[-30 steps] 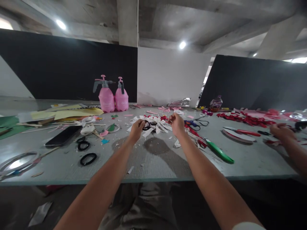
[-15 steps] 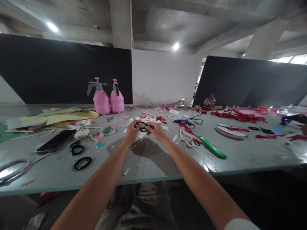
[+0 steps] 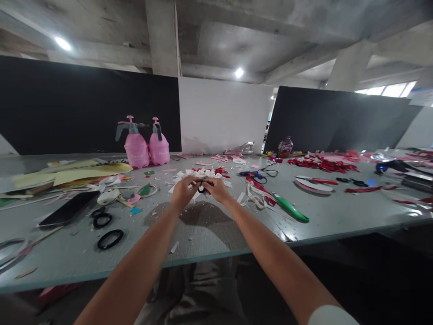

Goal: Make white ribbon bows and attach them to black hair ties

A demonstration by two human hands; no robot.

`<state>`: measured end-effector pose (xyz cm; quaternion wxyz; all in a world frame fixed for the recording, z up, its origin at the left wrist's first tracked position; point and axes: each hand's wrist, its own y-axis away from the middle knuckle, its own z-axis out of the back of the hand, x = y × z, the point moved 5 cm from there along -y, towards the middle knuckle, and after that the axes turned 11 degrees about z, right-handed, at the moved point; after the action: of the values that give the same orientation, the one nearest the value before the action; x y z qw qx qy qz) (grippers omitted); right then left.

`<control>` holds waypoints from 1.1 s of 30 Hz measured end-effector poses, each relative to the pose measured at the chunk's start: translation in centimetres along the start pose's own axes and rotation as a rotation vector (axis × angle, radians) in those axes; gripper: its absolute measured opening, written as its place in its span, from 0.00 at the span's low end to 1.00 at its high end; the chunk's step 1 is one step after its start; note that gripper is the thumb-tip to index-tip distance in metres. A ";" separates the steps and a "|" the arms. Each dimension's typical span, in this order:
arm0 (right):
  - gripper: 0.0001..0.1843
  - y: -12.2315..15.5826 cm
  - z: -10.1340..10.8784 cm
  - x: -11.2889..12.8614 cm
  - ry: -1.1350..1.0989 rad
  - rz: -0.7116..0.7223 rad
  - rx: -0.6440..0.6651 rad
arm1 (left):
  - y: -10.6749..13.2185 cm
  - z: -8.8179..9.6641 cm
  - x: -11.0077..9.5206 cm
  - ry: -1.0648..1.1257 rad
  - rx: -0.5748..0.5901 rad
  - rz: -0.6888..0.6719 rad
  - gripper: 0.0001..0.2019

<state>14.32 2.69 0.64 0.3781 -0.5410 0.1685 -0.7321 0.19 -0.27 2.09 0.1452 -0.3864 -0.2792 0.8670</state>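
Note:
Both hands meet above the middle of the table, fingertips pinched together on a small black ring [image 3: 201, 189], perhaps a hair tie. My left hand [image 3: 184, 191] grips it from the left, and my right hand [image 3: 216, 188] from the right. The fingers cover most of its upper part. Just beyond them lies a heap of white and red ribbon pieces [image 3: 206, 173]. More black rings rest on the left of the table: one near the front [image 3: 110, 239], and another [image 3: 102, 220] behind it.
At left are a phone [image 3: 69, 209], yellow sheets [image 3: 91, 172] and two pink spray bottles [image 3: 137, 151]. A blue glue gun [image 3: 250, 174], green-handled tool [image 3: 291, 208], ribbon spool [image 3: 314, 186] and red ribbon pile [image 3: 321, 163] lie rightward. The table's front edge [image 3: 189, 262] is close.
The view has turned slightly right, so the table things sit further left. Both hands remain together on the black ring, which now shows less between the fingers.

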 end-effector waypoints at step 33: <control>0.14 -0.5 -1.5 0.3 0.261 0.117 0.141 | -0.3 1.6 2.4 -0.129 -0.156 0.262 0.12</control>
<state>12.70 2.56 0.63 0.4323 -0.4028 0.1954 -0.7828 -2.57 0.57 1.71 -0.0178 -0.3732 -0.3015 0.8772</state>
